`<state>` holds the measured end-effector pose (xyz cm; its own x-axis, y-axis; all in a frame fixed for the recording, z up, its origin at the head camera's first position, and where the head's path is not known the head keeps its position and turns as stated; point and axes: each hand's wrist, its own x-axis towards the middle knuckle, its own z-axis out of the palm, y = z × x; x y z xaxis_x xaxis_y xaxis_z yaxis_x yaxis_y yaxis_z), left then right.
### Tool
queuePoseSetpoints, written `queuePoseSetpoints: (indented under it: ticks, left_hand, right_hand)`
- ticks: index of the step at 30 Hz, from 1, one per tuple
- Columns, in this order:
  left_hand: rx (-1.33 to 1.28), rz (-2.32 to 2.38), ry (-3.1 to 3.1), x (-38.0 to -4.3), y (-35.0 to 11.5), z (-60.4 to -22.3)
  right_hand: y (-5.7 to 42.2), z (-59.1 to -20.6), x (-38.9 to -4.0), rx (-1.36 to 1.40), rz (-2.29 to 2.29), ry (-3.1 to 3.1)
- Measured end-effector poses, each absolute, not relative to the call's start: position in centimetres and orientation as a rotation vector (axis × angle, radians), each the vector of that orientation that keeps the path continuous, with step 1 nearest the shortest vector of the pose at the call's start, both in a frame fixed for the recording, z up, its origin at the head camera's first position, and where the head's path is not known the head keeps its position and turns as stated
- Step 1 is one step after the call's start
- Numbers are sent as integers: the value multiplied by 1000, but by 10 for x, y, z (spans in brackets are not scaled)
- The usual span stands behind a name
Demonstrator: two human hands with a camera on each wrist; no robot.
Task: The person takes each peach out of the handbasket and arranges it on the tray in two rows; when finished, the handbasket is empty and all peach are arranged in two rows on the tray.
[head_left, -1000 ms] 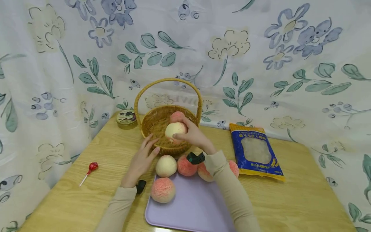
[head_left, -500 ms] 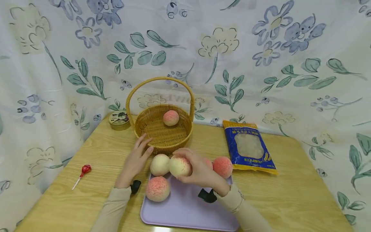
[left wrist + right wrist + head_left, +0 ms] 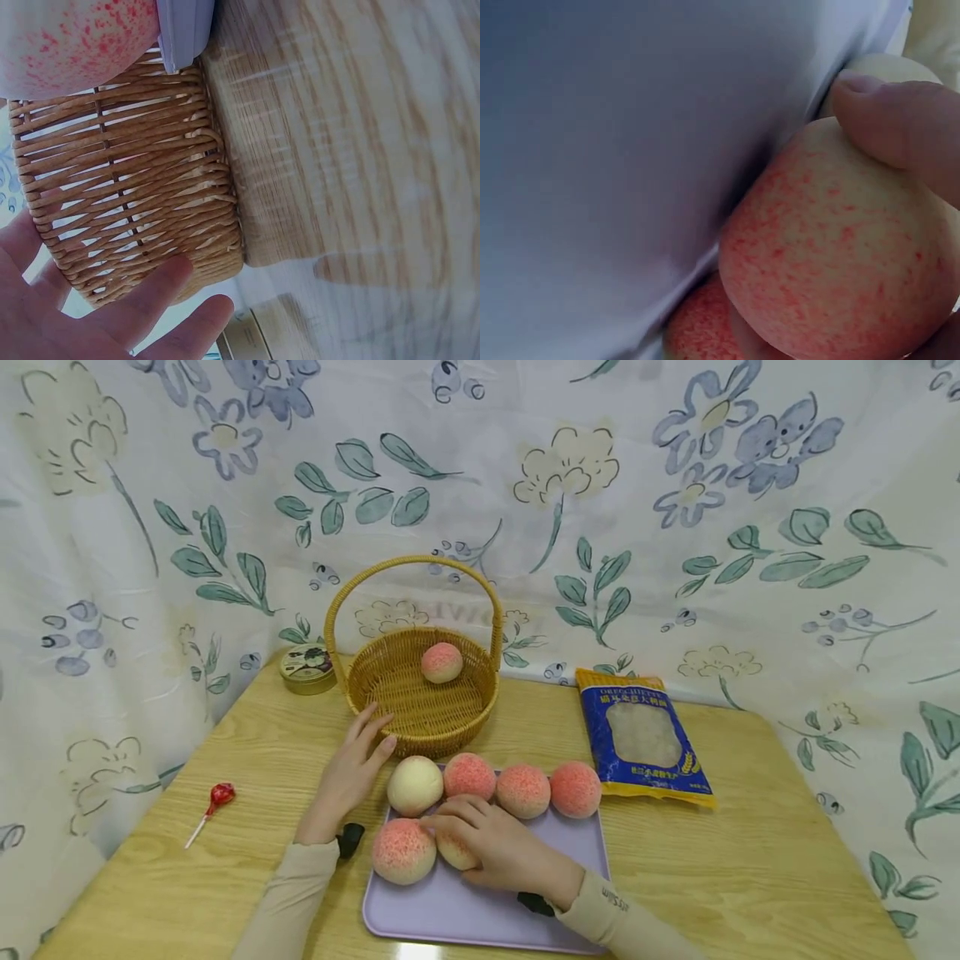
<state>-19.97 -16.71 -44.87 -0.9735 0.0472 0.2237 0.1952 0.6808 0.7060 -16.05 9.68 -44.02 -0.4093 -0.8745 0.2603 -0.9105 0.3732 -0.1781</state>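
Observation:
My right hand point(image 3: 495, 843) grips a pink-flecked, cream peach point(image 3: 840, 240) low over the lilac tray point(image 3: 487, 914). In the head view its fingers cover most of that peach. Just left of it sits another peach point(image 3: 404, 852), and several more stand in a row along the tray's far edge, including a pale peach point(image 3: 415, 785) and a pink peach point(image 3: 575, 790). The left hand point(image 3: 348, 777) has its fingers spread at the near left side of the wicker basket point(image 3: 120, 180). Inside the basket lies one peach point(image 3: 442, 662).
A round tin point(image 3: 307, 668) stands left of the basket. To the right lies a blue and yellow bag of pasta point(image 3: 645, 735). A red lollipop point(image 3: 222, 794) is on the wooden table point(image 3: 750, 877) at left. A floral curtain point(image 3: 465, 460) hangs behind.
My right hand has brought a peach from over the basket back down and towards me onto the tray. The left hand has stayed at the basket. The head view has shifted slightly.

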Motion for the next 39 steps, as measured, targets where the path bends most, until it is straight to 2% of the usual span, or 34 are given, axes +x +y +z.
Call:
queuePoseSetpoints:
  ticks: [7,15,31,39]
  left_hand:
    - [-195,-1161,-2707,-200,-169,-444]
    - [-197,-1160,-2700,-200,-171,-442]
    - [-196,-1161,-2710,-200,-172,-445]
    - [-197,-1177,-2710,-197,-167,-447]
  right_hand:
    - [97,-434,-154,1629,297,-2543]
    - [96,-411,-162,1562,440,-2600]
    - [76,-349,-231,1474,943,-2521]
    - [57,-344,-275,1178,1345,-2640]
